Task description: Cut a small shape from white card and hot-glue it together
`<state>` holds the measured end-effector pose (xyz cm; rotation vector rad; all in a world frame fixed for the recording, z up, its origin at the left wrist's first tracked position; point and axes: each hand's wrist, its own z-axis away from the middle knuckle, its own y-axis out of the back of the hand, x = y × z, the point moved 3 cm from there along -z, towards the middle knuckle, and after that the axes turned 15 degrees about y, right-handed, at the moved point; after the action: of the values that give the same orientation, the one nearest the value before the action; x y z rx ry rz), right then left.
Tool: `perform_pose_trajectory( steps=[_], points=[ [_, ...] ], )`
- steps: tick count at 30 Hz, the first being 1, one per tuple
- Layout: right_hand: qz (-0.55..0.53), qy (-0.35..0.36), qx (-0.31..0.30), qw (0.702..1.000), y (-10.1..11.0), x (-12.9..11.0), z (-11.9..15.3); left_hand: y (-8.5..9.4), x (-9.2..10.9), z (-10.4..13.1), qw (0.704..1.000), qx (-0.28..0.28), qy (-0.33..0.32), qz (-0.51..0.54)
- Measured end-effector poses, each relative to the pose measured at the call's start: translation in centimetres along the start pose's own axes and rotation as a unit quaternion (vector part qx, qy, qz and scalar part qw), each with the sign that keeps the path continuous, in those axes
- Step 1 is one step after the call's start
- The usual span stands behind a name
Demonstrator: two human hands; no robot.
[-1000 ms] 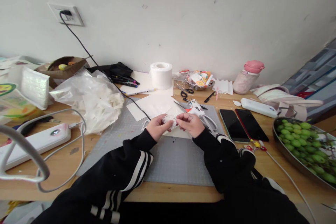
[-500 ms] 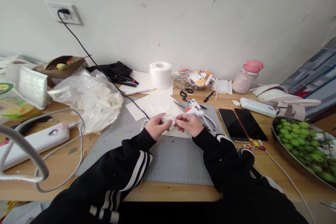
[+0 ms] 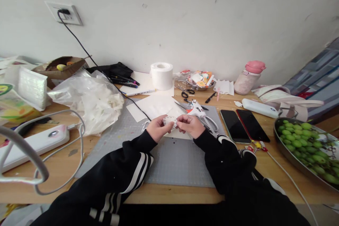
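A small white paper cutout [image 3: 170, 119] with a dark drawn outline is held up over the mat in front of me. My left hand [image 3: 158, 127] pinches its left and lower edge between thumb and fingers. At its right edge, my right hand [image 3: 191, 125] has thumb and fingertips pressed together on it. Sheets of white paper [image 3: 155, 104] lie on the grey cutting mat [image 3: 172, 164] behind and beneath the hands. Just past my right hand rests a white glue gun [image 3: 197, 110] with an orange part. Black-handled scissors [image 3: 184, 95] lie behind it.
A plastic bag of white scraps [image 3: 92, 104] and a white power bank [image 3: 37, 144] sit left. A paper roll [image 3: 161, 76] stands at the back. To the right are two phones [image 3: 235, 126], a pink bottle [image 3: 248, 77] and a bowl of grapes [image 3: 304, 141]. A black cord [image 3: 87, 53] runs from the wall socket.
The outlined cutout has tilted slightly between my fingers, showing a rounder face. Both hands stay in nearly the same place and keep their grip.
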<state>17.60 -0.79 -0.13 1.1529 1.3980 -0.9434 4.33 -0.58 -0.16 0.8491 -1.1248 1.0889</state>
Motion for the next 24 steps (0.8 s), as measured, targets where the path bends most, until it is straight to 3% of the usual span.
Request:
perform_pose_trajectory(
  steps=[24],
  points=[
    [-0.034, 0.027, -0.02, 0.999, 0.01, 0.1, -0.14, -0.05, 0.16, 0.14, 1.0, -0.002, -0.012, -0.006]
  ],
)
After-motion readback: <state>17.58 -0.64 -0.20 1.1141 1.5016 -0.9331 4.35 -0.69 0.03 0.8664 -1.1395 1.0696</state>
